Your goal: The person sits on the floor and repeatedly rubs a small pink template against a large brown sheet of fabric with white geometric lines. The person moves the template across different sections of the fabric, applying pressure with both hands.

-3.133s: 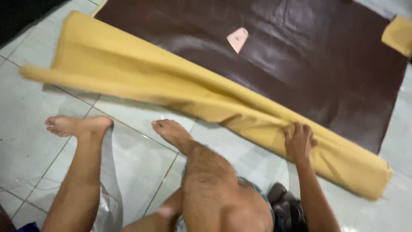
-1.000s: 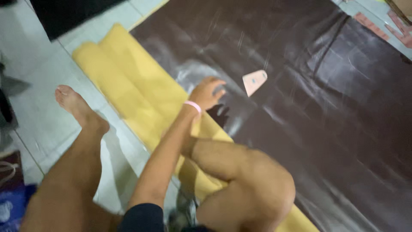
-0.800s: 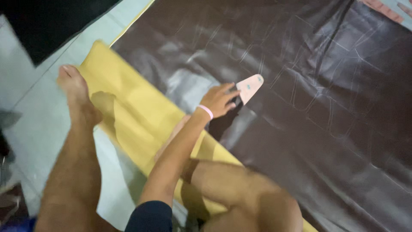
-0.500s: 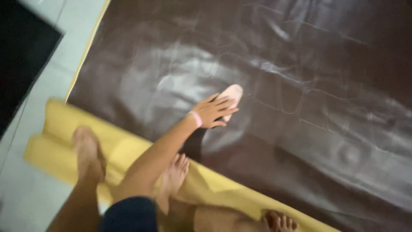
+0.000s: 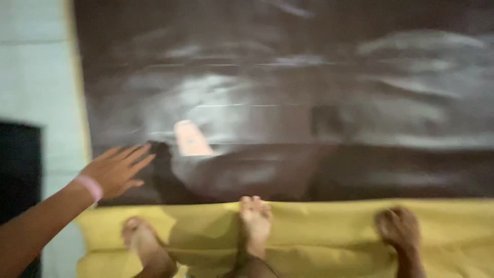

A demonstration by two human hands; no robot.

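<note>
The left hand (image 5: 117, 170) is spread flat, its 4 fingers (image 5: 135, 154) stretched and slightly apart, pointing up and to the right, the thumb tucked under; it grips nothing and hovers over or rests on the near left corner of the large dark brown glossy leather-like sheet (image 5: 319, 82), though the blur hides whether the palm touches. A pink band (image 5: 90, 187) circles that wrist, and the bare forearm runs down to the lower left edge of the view. Just beside the fingertips, to the right and apart from them, lies a small pale pink wedge-shaped piece (image 5: 191, 139) on the brown sheet, with a dark shadow between it and the hand. The right hand (image 5: 399, 229) sits low on the right, knuckles up, fingers curled down and together onto the yellow rolled fabric backing (image 5: 329, 237); it presses or bunches the yellow edge, and whether it truly pinches the material cannot be told from the blur. Between the 2 hands, 2 bare feet rest on the yellow strip: one (image 5: 256, 221) with toes touching the border where yellow meets brown, the other (image 5: 141, 242) further left and lower. The brown sheet fills most of the view beyond, with pale glare streaks across it. Along the left side runs a pale tiled floor (image 5: 36, 77), with a black mat-like patch (image 5: 19, 170) below it near the forearm.
</note>
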